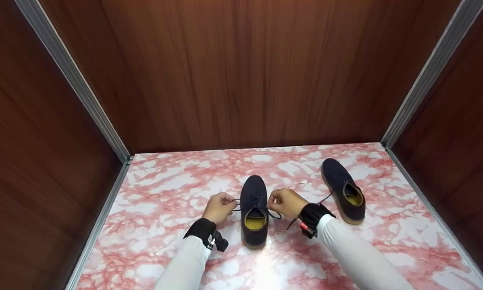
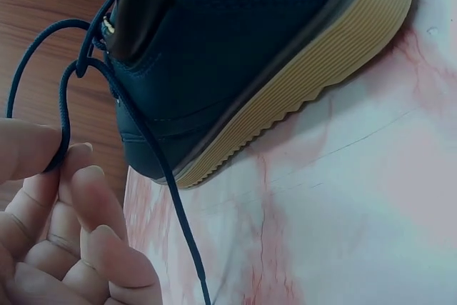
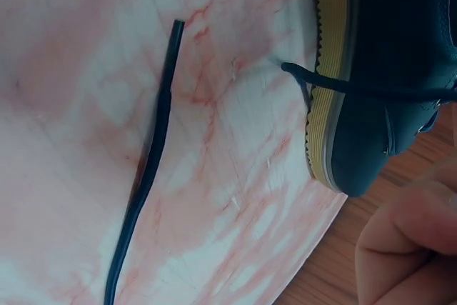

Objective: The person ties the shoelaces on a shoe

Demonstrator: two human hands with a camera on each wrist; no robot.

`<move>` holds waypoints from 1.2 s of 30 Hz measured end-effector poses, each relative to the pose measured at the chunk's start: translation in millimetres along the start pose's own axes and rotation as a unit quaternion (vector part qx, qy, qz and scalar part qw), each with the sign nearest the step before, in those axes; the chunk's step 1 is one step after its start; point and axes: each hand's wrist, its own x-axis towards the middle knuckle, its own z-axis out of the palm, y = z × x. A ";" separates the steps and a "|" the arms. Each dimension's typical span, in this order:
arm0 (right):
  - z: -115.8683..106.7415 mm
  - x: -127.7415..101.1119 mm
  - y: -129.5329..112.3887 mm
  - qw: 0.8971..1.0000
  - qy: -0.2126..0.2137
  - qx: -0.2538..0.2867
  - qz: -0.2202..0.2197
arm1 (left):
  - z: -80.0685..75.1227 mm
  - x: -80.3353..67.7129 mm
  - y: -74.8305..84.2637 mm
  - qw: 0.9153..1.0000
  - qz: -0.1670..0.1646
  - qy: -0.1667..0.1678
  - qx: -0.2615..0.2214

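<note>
A dark navy shoe (image 1: 254, 209) with a tan ribbed sole and yellow insole stands in the middle of the pink marbled surface (image 1: 165, 189), toe pointing away. My left hand (image 1: 220, 204) is at the shoe's left side and pinches a loop of its dark lace (image 2: 64, 116) between thumb and fingers (image 2: 86, 183). On the shoe's right side, my right hand (image 1: 284, 201) has its fingers (image 3: 407, 248) curled and holds the other lace end (image 3: 371, 89), which runs taut across the shoe (image 3: 393, 55).
A second matching shoe (image 1: 345, 189) stands to the right, its loose lace (image 3: 146, 176) trailing over the surface under my right wrist. Brown wood-grain walls (image 1: 241, 72) with metal corner strips close in the back and both sides.
</note>
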 end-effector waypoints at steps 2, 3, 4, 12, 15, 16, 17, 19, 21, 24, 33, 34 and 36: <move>0.1 0.8 0.6 1.000 0.005 -0.003 0.008 | 0.0 -0.5 0.5 1.000 0.006 -0.004 0.003; -0.2 1.2 1.1 1.000 0.010 -0.005 0.013 | 0.0 -0.8 1.0 1.000 0.009 -0.006 0.005; -0.6 1.5 1.7 1.000 0.015 -0.007 0.020 | 0.2 -0.8 1.3 1.000 0.012 -0.007 0.005; 1.8 6.5 13.2 0.993 0.022 -0.033 0.107 | 0.1 1.9 9.5 0.999 0.030 -0.018 0.019; 5.9 7.7 15.8 0.990 0.004 -0.048 0.132 | 0.5 3.6 15.6 0.999 0.031 -0.032 0.005; 7.3 7.7 15.8 0.989 -0.005 -0.055 0.139 | 1.1 4.1 18.1 0.999 0.034 -0.034 0.004; 8.8 7.5 15.6 0.988 -0.014 -0.062 0.144 | 1.9 4.9 20.5 0.999 0.039 -0.034 0.006; 11.8 6.8 14.5 0.985 -0.027 -0.081 0.152 | 4.6 6.7 26.3 0.999 0.044 -0.027 0.015; 15.5 6.7 14.0 0.981 -0.040 -0.100 0.161 | 8.5 8.4 32.5 0.998 0.047 -0.008 0.042; 21.0 7.2 15.7 0.977 -0.048 -0.126 0.168 | 16.1 11.5 43.4 0.993 0.049 0.024 0.104; 36.0 11.3 20.7 0.972 -0.079 -0.140 0.173 | 30.1 12.1 56.5 0.968 0.049 0.015 0.246; 40.7 12.7 30.6 0.973 -0.080 -0.140 0.164 | 30.5 12.1 55.7 0.969 0.054 0.012 0.243; 44.9 15.3 41.2 0.973 -0.086 -0.143 0.158 | 31.1 12.2 54.4 0.972 0.062 0.007 0.225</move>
